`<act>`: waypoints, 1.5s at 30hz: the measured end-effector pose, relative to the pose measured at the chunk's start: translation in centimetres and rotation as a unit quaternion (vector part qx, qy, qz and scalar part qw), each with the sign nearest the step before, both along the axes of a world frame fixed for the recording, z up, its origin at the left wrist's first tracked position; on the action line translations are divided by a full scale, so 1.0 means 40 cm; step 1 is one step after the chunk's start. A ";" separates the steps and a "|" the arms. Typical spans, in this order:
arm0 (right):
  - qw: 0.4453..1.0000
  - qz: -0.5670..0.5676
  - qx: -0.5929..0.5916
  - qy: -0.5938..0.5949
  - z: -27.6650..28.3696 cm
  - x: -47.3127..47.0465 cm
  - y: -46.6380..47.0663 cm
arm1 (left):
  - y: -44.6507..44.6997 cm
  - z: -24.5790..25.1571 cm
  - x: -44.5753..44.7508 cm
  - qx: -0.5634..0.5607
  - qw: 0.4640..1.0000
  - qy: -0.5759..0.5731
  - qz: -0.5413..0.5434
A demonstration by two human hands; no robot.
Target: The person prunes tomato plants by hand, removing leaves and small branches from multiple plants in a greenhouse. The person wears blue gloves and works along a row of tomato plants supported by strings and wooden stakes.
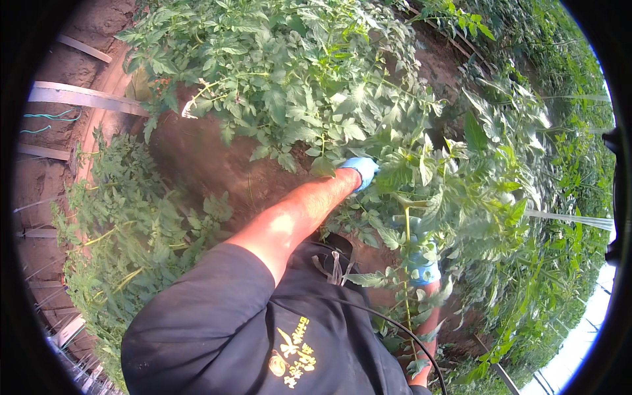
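Observation:
My left hand (pixel 363 173), in a light blue glove, reaches into a leafy tomato plant (pixel 395 173); leaves cover its fingers, so what it touches does not show. Lower on the right is my right hand (pixel 423 264), also gloved in blue and partly screened by foliage. Its grip is hidden too. A long pale green stem (pixel 407 266) with leaves runs down in front of the right glove and along that forearm. Dense tomato foliage (pixel 296 89) spreads beyond the left hand.
Brown soil (pixel 202 153) shows between the plants. More tomato plants (pixel 128 247) grow at the left, beside an earthen wall with pale slats (pixel 89 96). A translucent strip (pixel 568 217) stretches through foliage at the right. Across my dark shirt (pixel 331 326) runs a black cable (pixel 395 323).

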State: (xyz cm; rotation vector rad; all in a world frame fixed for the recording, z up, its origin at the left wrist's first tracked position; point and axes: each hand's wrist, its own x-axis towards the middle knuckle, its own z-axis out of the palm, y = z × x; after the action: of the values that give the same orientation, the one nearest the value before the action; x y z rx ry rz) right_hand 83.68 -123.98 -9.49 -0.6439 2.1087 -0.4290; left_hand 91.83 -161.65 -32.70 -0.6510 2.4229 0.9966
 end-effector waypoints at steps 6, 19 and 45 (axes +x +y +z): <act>0.994 -0.099 -0.027 -0.032 -0.149 0.128 0.091 | 0.048 0.043 0.046 -0.001 0.975 0.189 0.118; 0.982 0.083 0.131 0.105 -0.022 0.299 -0.157 | 0.022 0.113 0.069 -0.044 0.997 0.004 0.060; 0.885 0.330 0.130 0.302 -0.105 0.069 -1.261 | -0.743 0.250 0.833 0.386 0.864 0.128 0.296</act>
State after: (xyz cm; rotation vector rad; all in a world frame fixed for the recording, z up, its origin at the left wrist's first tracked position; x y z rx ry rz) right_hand 86.44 -174.42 -13.67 -1.3945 2.2611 0.4952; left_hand 125.14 -191.37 -22.69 -1.0041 1.7427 2.2499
